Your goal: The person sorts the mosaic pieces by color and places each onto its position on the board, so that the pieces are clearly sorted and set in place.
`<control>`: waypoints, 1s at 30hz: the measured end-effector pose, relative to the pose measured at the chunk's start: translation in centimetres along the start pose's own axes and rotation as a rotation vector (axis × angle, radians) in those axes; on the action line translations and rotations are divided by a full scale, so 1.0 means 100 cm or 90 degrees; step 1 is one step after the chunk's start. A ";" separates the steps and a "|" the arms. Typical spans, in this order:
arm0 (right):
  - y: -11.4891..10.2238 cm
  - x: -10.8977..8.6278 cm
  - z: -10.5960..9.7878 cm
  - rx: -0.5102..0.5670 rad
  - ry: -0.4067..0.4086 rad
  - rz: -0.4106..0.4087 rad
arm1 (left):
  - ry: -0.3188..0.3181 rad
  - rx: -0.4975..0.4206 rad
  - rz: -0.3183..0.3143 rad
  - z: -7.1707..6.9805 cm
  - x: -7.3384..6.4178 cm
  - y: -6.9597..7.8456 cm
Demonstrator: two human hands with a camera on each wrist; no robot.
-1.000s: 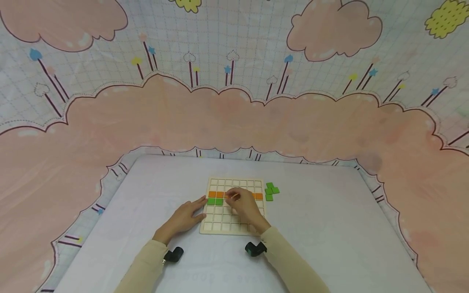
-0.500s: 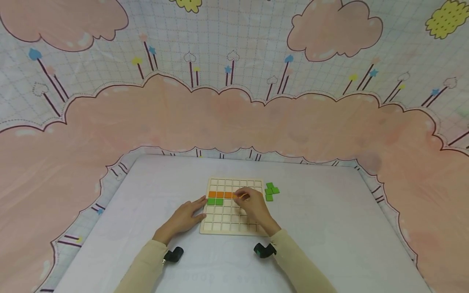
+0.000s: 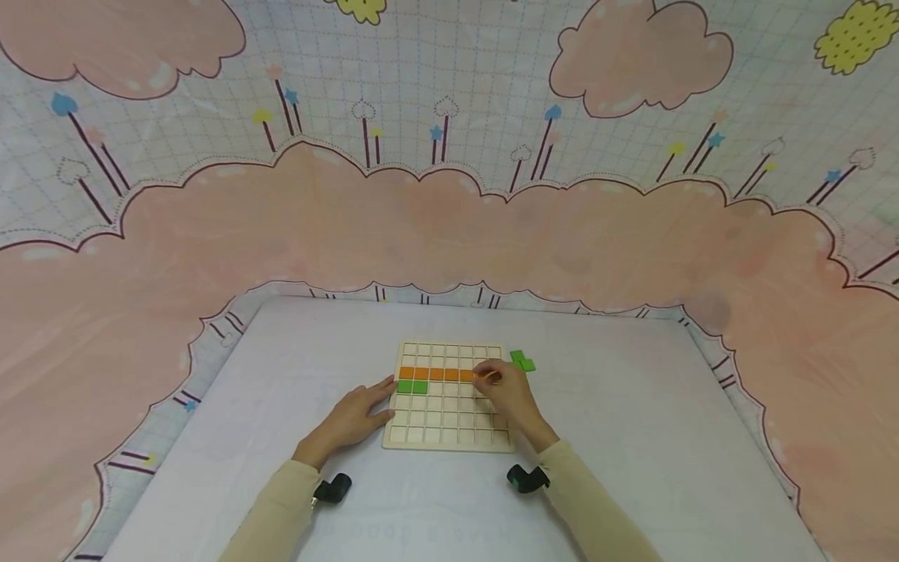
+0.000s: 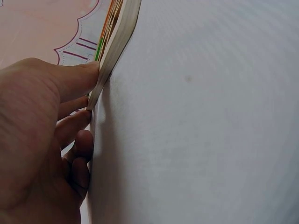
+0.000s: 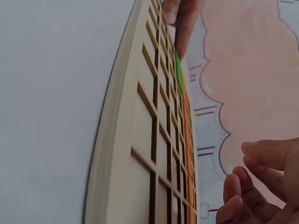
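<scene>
A pale wooden grid board [image 3: 449, 442] lies on the table. Along one of its rows runs a line of orange tiles [image 3: 437, 375], and two green tiles [image 3: 412, 387] sit in the row below at the left. My left hand [image 3: 351, 414] rests against the board's left edge with fingers and thumb extended. In the left wrist view its thumb touches the board's edge. My right hand [image 3: 511, 394] is over the right part of the orange row, fingertips right at the tiles. In the right wrist view its fingers are loosely bent, with nothing seen between them.
Loose green tiles [image 3: 525, 364] lie beside the board's right edge, partly hidden behind my right hand. A white cloth covers the table [image 3: 632, 406]. A patterned curtain [image 3: 449, 226] rises behind and at both sides. Black wrist cameras [image 3: 333, 489] sit at both sleeves.
My right hand has moved right along the orange row, uncovering more orange tiles on the left and covering some loose green tiles. My left hand has stayed at the board's edge.
</scene>
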State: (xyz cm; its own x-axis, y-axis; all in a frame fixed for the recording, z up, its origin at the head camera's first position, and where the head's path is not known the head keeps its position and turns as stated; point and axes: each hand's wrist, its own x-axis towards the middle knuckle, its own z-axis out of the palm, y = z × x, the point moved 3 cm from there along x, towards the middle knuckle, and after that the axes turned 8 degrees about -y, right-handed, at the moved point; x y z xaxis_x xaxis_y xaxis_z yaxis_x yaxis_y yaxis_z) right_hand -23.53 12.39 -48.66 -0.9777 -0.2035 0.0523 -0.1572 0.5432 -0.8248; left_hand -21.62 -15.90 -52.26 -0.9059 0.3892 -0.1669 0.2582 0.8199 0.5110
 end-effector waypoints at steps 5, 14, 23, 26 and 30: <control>0.008 0.000 -0.009 -0.009 0.017 0.017 | -0.005 -0.004 -0.002 0.000 -0.001 0.001; 0.024 0.001 -0.027 -0.030 0.045 0.032 | -0.005 -0.003 -0.005 0.002 -0.001 -0.001; 0.036 0.001 -0.045 -0.043 0.065 0.061 | -0.007 0.002 -0.009 0.003 -0.001 -0.001; 0.043 0.001 -0.050 -0.042 0.066 0.069 | -0.008 0.003 -0.007 0.003 -0.002 0.000; 0.050 0.001 -0.056 -0.045 0.068 0.076 | -0.006 0.003 -0.001 0.002 -0.002 0.001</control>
State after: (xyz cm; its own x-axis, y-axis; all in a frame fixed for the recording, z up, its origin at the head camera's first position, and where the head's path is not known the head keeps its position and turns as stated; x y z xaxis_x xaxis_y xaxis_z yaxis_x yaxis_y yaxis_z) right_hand -25.25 19.69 -49.64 -0.9986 -0.0490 0.0192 -0.0453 0.6146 -0.7875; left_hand -21.33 -15.79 -52.35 -0.9029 0.3923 -0.1755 0.2590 0.8226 0.5062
